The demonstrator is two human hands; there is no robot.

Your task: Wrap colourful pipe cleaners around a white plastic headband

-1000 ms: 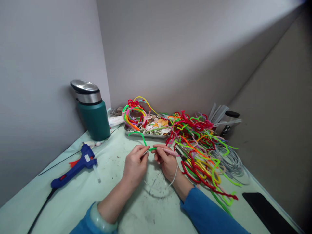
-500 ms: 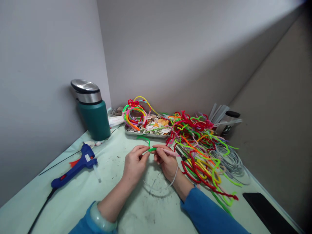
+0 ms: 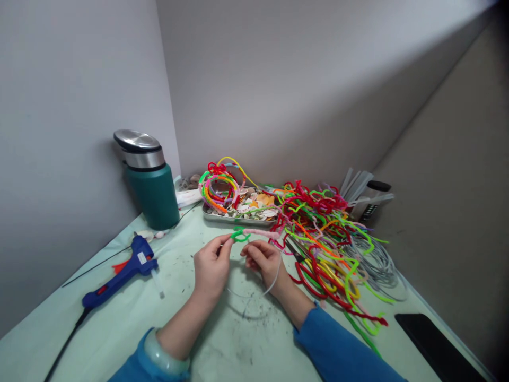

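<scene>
My left hand [image 3: 212, 265] pinches a green pipe cleaner [image 3: 237, 235] between thumb and fingertips. The green one is wound round a ring of thin pale wire [image 3: 274, 281], with a loose curl sticking out. Beside it on the same ring, a pink fuzzy wrap [image 3: 262, 233] runs to the right, above my right hand. My right hand [image 3: 264, 260] is just below, its fingers curled in and thumb close to them; what they hold, if anything, is hidden. The wire loops past the right wrist and down over the table.
A metal tray [image 3: 238, 219] holds shells and colourful wrapped rings [image 3: 220, 196]. Right of it lie a heap of pipe cleaners [image 3: 314, 207], scissors [image 3: 294, 249] and coiled grey wire [image 3: 374, 260]. A blue glue gun [image 3: 131, 268] and green bottle [image 3: 153, 196] stand left; a black phone-like slab [image 3: 433, 342] lies right.
The pink and green wrapped part has risen and moved slightly left, out of my right fingers. The loose green tail is now curled round close to the ring. My left hand has shifted slightly left.
</scene>
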